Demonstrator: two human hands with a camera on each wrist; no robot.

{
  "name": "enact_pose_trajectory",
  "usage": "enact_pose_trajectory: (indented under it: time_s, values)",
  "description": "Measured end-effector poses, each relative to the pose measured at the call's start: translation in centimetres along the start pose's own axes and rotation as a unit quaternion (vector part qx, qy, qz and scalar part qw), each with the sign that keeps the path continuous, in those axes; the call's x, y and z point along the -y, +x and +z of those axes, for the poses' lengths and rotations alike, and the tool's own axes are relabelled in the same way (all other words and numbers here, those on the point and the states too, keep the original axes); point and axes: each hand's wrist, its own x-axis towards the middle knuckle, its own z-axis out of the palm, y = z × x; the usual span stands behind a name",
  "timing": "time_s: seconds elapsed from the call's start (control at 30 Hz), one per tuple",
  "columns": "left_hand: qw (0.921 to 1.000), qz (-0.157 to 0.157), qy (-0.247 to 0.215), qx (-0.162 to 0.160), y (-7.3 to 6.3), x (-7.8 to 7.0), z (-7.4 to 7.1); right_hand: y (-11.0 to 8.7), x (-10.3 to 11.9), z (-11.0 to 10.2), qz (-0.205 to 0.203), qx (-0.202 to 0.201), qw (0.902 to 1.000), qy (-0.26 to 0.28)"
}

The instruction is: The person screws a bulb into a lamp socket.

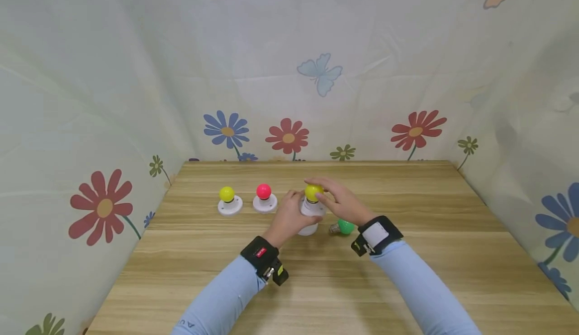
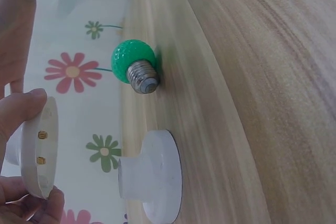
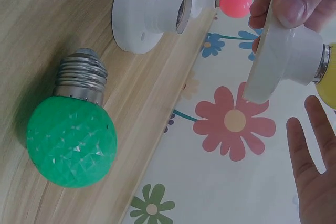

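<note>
My left hand [image 1: 291, 215] grips a white lamp holder [image 3: 286, 51] by its round base, raised off the table. A yellow bulb [image 1: 312, 192] sits in that holder's socket. Around the bulb are the thumb and fingers of my right hand [image 1: 346, 204]; two of its other fingers stretch out straight in the right wrist view. Two metal contacts show on the holder's underside in the left wrist view. Below, a second white lamp holder [image 2: 163, 177] stands on the table with no bulb in it. A green faceted bulb [image 3: 73, 140] lies on its side close by, its metal screw base bare.
Left of my hands, a red bulb [image 1: 264, 191] stands upright in a white holder [image 1: 267, 205]. Further left is another yellow bulb [image 1: 226, 194] in its own holder [image 1: 230, 207]. A flower-patterned curtain [image 1: 362, 113] hangs behind the wooden table [image 1: 407, 274].
</note>
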Motion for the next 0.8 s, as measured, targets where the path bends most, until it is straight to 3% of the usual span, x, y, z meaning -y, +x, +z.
enact_pose_trajectory:
  time_s: [0.37,0.6,0.8]
  values:
    - [0.9999,0.008,0.01,-0.001,-0.13,-0.16,0.24,0.06,0.38,0.34,0.027,-0.051,0.9972,-0.047]
    - [0.9998,0.012,-0.015,-0.005,-0.07,-0.28,0.13,-0.18,0.2,-0.12,-0.029,-0.013,0.9994,-0.014]
    - [0.9999,0.005,-0.009,-0.003,-0.06,-0.34,0.04,-0.29,0.44,-0.24,-0.012,0.004,0.9999,0.003]
